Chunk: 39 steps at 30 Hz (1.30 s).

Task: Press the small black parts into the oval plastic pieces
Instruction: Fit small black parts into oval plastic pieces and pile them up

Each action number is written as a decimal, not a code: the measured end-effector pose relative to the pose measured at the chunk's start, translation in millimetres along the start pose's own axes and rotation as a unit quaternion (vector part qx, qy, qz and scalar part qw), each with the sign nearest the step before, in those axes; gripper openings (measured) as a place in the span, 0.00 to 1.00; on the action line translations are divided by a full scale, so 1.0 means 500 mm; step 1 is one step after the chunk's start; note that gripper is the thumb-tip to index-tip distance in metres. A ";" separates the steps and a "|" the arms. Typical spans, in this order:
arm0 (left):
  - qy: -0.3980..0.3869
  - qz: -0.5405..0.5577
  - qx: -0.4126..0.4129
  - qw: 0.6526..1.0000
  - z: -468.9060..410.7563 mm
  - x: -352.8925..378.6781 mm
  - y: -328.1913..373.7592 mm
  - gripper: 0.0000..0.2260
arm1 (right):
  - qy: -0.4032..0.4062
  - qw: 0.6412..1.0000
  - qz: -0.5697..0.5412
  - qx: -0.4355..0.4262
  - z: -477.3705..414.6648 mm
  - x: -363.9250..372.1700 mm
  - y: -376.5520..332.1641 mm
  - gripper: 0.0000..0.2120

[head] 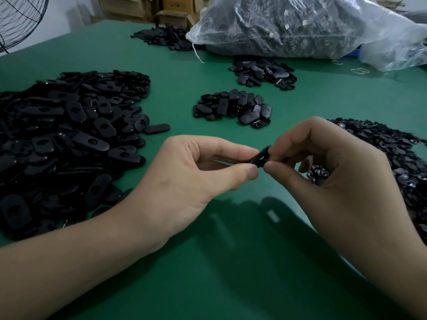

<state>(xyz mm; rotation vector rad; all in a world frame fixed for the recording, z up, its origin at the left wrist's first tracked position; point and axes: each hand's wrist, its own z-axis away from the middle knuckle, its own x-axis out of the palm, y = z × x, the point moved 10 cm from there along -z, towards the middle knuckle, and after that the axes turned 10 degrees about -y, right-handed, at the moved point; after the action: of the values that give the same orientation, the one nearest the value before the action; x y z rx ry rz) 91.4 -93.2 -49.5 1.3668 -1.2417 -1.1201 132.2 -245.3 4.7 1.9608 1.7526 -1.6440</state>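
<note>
Oval pieces (69, 125) heaped at tabletop's left edge: black plastic, smooth, faint sheen. Tabletop (175, 72): green, matt, smooth. Bag (300, 26) at far right corner: clear plastic film, crinkled, glossy. Boxes (171, 17) beyond far edge: brown cardboard, matt. Fan guard (20, 17): thin metal wire.

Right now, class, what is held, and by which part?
One oval piece, pinched at opposite ends by left hand and right hand; right palm also cups small black parts.

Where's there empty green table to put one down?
Bare green table lies nearest you, below the left hand and right hand. Another bare strip runs between the big left pile and the small middle pile. Crowded: the right pile beside the right hand, and by the bag.
</note>
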 end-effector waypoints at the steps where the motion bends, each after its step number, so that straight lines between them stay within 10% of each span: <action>1: 0.001 -0.010 -0.001 1.000 0.001 0.000 0.000 0.12 | -0.002 1.000 0.011 -0.005 0.000 0.000 -0.004 0.07; 12: -0.032 -0.053 0.026 0.998 0.001 0.012 0.008 0.09 | 0.004 0.999 0.018 0.031 0.002 -0.009 -0.002 0.08; 39: 0.015 -0.104 0.110 0.988 0.010 0.001 0.055 0.09 | -0.063 0.882 -0.440 0.155 0.013 0.069 0.052 0.13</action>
<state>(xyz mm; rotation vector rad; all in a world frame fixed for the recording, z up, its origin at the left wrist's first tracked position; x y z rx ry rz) 82.8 -94.9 -23.1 1.7055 -1.2509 -1.1226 140.3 -234.6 -37.1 1.0760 2.6738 -2.3273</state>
